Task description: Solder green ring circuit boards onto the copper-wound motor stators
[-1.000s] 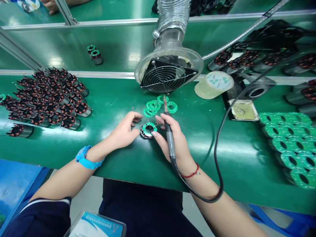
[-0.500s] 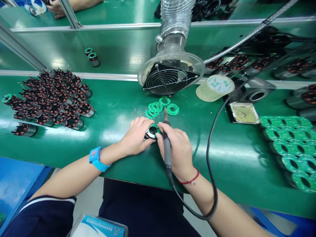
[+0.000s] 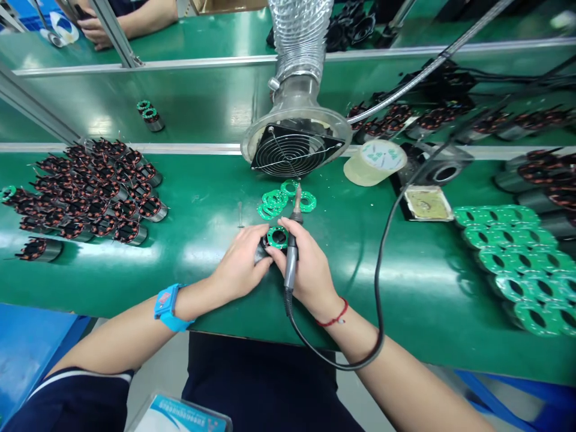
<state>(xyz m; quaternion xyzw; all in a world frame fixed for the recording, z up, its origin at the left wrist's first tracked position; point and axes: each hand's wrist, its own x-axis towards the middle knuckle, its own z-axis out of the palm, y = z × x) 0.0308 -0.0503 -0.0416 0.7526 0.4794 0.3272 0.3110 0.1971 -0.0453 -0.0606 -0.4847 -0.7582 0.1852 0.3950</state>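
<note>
My left hand (image 3: 240, 261) is closed round a motor stator (image 3: 263, 249) standing on the green bench. A green ring-shaped circuit board (image 3: 278, 237) sits at the stator's top, facing up toward me. In my right hand (image 3: 308, 264) is a soldering iron (image 3: 291, 261), its tip pointing away toward the fan. The right thumb and fingertips also touch the right side of the ring board. Just beyond my hands lie several loose ring boards (image 3: 272, 203), partly overlapping, and the iron's tip hangs over them.
Wire-wound stators (image 3: 94, 186) crowd the left. A fume fan (image 3: 294, 150) hangs ahead. A solder spool (image 3: 375, 162), a sponge tray (image 3: 427, 203) and rows of board-topped stators (image 3: 517, 261) stand to the right. The iron's cable (image 3: 380, 288) loops over my right forearm. Another person's hand (image 3: 96, 30) shows across the bench.
The ring board now looks tilted and more of the stator's side shows in my left hand. Both hands stay close together, with the soldering iron in the right. The camera view has shifted slightly.
</note>
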